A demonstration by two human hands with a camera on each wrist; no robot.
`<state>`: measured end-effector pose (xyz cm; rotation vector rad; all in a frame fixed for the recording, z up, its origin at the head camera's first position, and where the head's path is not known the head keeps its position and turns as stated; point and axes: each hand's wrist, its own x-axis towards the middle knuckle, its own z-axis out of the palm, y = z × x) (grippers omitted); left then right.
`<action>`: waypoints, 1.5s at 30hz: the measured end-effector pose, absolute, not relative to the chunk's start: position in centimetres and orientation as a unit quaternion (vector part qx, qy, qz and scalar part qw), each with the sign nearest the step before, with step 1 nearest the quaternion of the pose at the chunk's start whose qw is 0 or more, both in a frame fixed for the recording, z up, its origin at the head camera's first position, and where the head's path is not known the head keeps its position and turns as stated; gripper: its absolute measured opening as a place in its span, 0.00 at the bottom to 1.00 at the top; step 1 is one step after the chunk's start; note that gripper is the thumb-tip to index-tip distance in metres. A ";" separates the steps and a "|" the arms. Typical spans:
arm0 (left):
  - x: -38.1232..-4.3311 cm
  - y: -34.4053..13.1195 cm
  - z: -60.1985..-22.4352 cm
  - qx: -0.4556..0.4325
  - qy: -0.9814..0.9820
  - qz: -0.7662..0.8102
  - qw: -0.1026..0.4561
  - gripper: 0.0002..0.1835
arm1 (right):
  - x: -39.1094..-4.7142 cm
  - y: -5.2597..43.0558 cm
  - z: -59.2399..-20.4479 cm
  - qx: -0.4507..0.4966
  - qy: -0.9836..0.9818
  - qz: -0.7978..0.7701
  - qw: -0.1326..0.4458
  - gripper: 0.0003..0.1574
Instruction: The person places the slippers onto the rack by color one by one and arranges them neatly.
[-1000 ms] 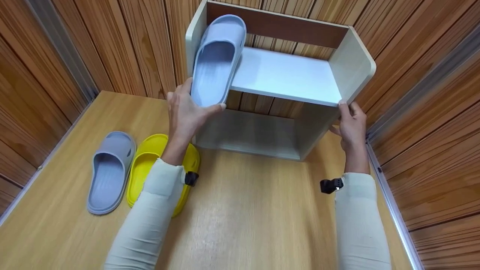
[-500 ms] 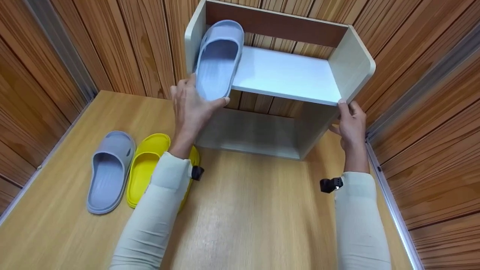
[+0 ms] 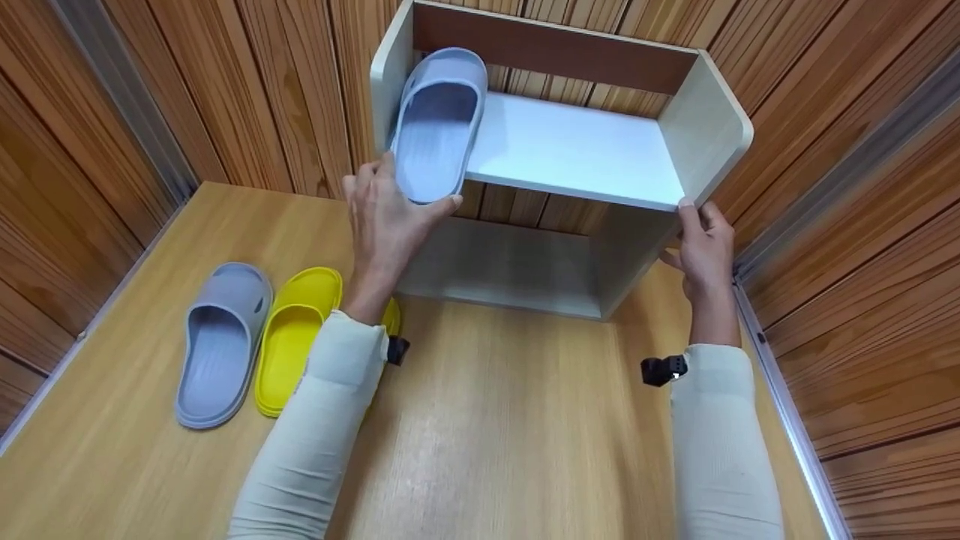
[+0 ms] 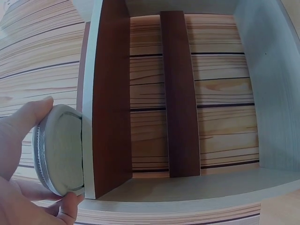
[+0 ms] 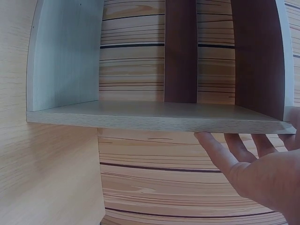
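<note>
A grey slipper lies toe inward on the upper board at the left end of a two-tier shelf, close to its side panel. My left hand grips it at the heel, thumb on the right side and fingers on the left. The left wrist view shows the slipper's rounded heel against the board's front edge. At the opposite end, my right hand holds the shelf's right side, thumb at the board's front corner. In the right wrist view its fingers touch the panel's outer face.
On the wooden tabletop at left lie another grey slipper and a yellow slipper beside it. More yellow shows past my left wrist, mostly hidden. Wood-patterned walls stand behind and at both sides.
The grey slipper has come down onto the upper board, its toe lower in view. My left hand has shifted slightly right with it. My right hand stays at the shelf's side.
</note>
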<state>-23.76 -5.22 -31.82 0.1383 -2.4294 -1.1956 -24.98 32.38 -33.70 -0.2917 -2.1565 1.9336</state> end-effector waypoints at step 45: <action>-22.8 -5.3 -33.6 -0.122 -0.892 -0.194 0.390 0.42 | -25.0 32.4 -34.0 -0.107 -0.742 0.650 0.126 0.24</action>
